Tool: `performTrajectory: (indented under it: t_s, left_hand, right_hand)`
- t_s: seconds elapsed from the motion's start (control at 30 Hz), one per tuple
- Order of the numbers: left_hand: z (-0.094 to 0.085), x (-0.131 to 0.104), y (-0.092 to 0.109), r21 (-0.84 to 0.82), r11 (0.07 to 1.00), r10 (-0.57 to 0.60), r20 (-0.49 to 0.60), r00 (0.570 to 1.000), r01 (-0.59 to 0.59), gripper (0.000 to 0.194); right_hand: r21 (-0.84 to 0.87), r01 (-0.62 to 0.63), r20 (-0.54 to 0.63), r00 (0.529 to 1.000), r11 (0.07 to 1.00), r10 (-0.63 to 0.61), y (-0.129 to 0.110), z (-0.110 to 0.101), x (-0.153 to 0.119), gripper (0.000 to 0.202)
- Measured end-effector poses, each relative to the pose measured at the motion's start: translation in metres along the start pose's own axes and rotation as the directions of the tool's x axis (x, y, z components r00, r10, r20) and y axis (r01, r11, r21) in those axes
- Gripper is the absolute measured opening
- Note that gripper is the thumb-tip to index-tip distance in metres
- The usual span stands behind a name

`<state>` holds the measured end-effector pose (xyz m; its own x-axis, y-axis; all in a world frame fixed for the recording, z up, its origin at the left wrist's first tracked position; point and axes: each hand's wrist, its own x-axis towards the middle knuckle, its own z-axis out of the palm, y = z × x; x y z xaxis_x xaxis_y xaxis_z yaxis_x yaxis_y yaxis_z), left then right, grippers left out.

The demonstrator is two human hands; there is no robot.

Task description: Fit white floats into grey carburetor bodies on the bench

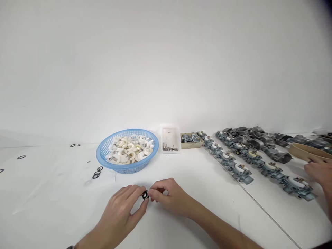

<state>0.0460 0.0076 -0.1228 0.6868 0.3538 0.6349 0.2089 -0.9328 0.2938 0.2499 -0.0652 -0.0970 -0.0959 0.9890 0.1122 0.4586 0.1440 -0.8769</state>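
black ring is between your fingertips over the white table, its hole turned toward you. your left hand pinches it, thumb and forefinger nearly closed, seemingly to steady it. your right hand has fingers curled toward the thumb at the ring's right edge; whether they grip it, i cannot tell. just beyond, the blue basket probably keeps the loose white carburetor floats from scattering, while the carburetors lie in rows, likely so each is reachable.
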Motion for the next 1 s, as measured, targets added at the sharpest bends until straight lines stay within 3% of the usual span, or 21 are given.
performTrajectory:
  t_s: [0.27,1.0]
  left_hand:
    - [0.0026,-0.0013,-0.0027,0.100,0.993,0.060,-0.032,0.998,-0.057,0.010]
    - [-0.0018,0.0017,-0.0016,0.083,0.991,0.106,-0.005,0.994,-0.105,0.010]
  right_hand:
    - [-0.028,-0.012,0.018,1.000,1.000,0.013,0.0082,0.0028,0.0009,0.028]
    - [-0.056,0.020,0.083,0.996,0.998,-0.015,0.0067,0.0022,-0.0002,0.026]
